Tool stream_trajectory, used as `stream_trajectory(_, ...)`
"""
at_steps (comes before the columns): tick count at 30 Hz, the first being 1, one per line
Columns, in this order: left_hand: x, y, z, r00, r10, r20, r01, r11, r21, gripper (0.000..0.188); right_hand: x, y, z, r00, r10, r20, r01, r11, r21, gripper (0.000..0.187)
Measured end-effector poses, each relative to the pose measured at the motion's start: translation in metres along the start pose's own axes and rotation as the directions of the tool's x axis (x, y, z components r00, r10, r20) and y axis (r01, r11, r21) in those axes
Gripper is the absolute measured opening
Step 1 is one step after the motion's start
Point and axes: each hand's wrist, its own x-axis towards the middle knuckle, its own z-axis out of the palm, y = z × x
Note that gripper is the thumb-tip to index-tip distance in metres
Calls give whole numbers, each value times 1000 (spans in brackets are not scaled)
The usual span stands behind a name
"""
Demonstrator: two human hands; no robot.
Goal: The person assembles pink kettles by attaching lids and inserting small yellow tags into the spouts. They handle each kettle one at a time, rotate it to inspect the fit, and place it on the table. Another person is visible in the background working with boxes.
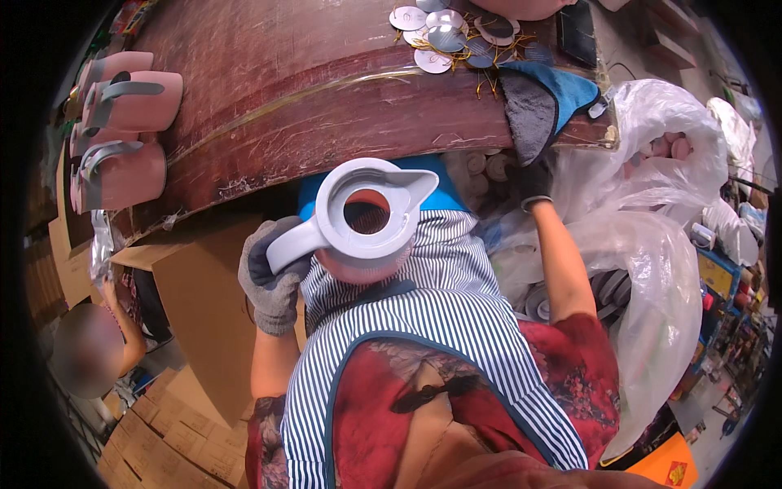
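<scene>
My left hand [273, 273], in a grey work glove, grips the grey handle of a pink jug [366, 224] with a grey spouted top and no lid, held upright against my striped apron. My right hand [533, 183], in a dark glove, reaches down below the table's edge toward stacked round parts [481, 167] beside a clear plastic bag [652, 244]. Its fingers are partly hidden, and I cannot tell what they hold.
A dark red wooden table [309, 90] carries several pink jugs [122, 130] lying at its left end, round silver discs with gold cords [448, 37], and a blue-grey cloth [542, 106]. Cardboard boxes [195, 326] stand at left, where another person [90, 342] sits.
</scene>
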Motion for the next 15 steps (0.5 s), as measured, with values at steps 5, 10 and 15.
stream_trajectory(5, 9, 25, 28, 987, 70, 142, -83, 993, 85, 54, -115, -36, -177, 942, -324, 82, -12, 211, 977, 63)
stream_trajectory(10, 23, 42, 32, 855, 208, 476, -348, 909, 227, 54, -152, -133, -234, 941, -73, -330, 328, -42, 944, 53)
stream_trajectory(15, 1, 28, 19, 913, 292, 284, -339, 931, 134, 47, -152, -167, -217, 812, -386, -439, 569, 351, 744, 30)
